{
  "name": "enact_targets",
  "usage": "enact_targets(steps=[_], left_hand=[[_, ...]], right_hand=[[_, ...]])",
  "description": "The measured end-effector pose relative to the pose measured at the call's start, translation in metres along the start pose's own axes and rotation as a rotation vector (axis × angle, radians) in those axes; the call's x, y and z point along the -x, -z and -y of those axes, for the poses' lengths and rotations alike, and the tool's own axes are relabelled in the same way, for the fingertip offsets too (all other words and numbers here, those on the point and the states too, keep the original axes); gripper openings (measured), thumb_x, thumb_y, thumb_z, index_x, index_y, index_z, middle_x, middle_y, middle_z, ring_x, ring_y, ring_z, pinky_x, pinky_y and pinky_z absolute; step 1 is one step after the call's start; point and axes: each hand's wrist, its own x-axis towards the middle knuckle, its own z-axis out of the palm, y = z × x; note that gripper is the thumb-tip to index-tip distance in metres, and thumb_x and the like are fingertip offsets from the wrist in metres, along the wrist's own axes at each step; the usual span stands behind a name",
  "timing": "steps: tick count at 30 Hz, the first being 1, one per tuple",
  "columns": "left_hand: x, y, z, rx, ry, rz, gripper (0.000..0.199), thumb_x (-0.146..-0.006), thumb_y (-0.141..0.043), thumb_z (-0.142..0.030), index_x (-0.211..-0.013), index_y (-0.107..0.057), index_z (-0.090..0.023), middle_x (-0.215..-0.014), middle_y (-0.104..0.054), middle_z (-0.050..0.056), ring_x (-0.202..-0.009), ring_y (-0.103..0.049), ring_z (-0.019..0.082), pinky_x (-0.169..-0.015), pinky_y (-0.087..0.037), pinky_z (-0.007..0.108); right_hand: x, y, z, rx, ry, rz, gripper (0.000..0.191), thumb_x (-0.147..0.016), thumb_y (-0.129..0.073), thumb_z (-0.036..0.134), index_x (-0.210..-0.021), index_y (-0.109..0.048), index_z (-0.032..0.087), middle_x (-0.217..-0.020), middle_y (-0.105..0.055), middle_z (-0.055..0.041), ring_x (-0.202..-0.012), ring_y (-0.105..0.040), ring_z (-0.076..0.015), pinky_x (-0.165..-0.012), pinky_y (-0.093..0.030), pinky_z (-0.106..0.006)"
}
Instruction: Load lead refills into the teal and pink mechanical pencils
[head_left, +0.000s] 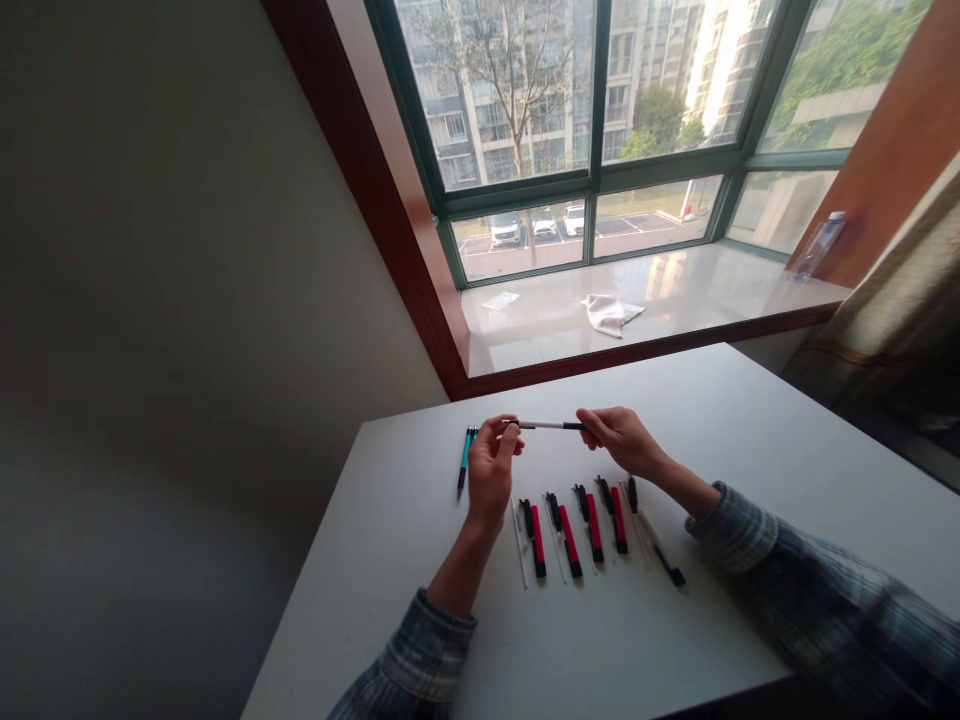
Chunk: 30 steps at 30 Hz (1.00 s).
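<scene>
Above the far part of a smooth white counter (720, 420), a slim white-and-black pen-like rod (551, 425) is held nearly level between two hands, clear of the surface. Its left end, dark where visible, is pinched by the fingers of the left hand (493, 467); the exact placing of each finger cannot be told, as part of the grip is hidden. Its black right end is pinched between the thumb and fingers of the right hand (626, 438), the remaining fingers being curled. The white middle is left exposed. Both wrists are covered by blue-grey plaid sleeves (739, 525).

Just beside the left hand, slender teal-and-black pens (463, 462) are seen lying, partly hidden by it; their count cannot be read.

Nearer the body, four similar groups are laid in a row. In each, a red barrel with a black end (568, 540) is placed beside a black clipped piece (553, 512) and a thin whitish rod (558, 545). At the right end of the row, below the right forearm, a white-and-black barrel (660, 548) is set slanting, with a short black piece (632, 494) near its upper end.

On the glossy windowsill (690, 290), a crumpled whitish cloth (611, 313) and a clear plastic bottle (821, 245) are noted.
</scene>
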Motion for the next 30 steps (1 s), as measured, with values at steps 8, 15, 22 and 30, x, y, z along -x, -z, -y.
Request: enact_targets(steps=[8,15,22,30], left_hand=[[-0.006,0.002,0.0,0.403,0.173,-0.071,0.025,-0.079,-0.082,-0.033,-0.095,-0.073,-0.016,-0.097,-0.07,0.003,-0.087,-0.067,0.013,-0.091,-0.054,0.032],[-0.008,0.007,0.003,0.438,0.257,-0.096,0.02,-0.08,-0.081,-0.029,-0.092,-0.074,-0.013,-0.089,-0.068,0.003,-0.079,-0.066,0.012,-0.086,-0.057,0.029],[-0.002,0.005,0.001,0.352,0.294,-0.019,0.026,-0.08,-0.082,-0.035,-0.093,-0.072,-0.014,-0.085,-0.069,0.004,-0.075,-0.065,0.012,-0.083,-0.057,0.028],[-0.004,0.005,-0.004,0.246,0.298,-0.065,0.042,-0.094,-0.068,-0.043,-0.129,-0.061,-0.021,-0.132,-0.064,0.013,-0.098,-0.07,0.021,-0.086,-0.06,0.034]], right_hand=[[0.01,-0.006,0.013,-0.008,0.122,0.288,0.045,-0.102,-0.051,0.056,-0.095,-0.073,0.018,-0.072,-0.07,-0.0007,-0.061,-0.061,-0.0137,-0.062,-0.048,-0.027],[0.019,-0.002,0.035,-0.199,0.288,0.469,0.039,-0.09,-0.074,0.045,-0.12,-0.07,0.02,-0.102,-0.076,-0.0055,-0.091,-0.072,-0.0193,-0.084,-0.059,-0.035],[0.025,-0.005,0.043,-0.058,0.383,0.458,0.03,-0.089,-0.076,0.038,-0.115,-0.075,0.022,-0.105,-0.078,-0.0054,-0.091,-0.073,-0.0193,-0.083,-0.061,-0.034],[0.02,-0.01,0.034,-0.455,0.165,0.321,0.032,-0.087,-0.078,0.037,-0.113,-0.076,0.018,-0.11,-0.077,-0.0082,-0.099,-0.074,-0.0222,-0.091,-0.062,-0.039]])
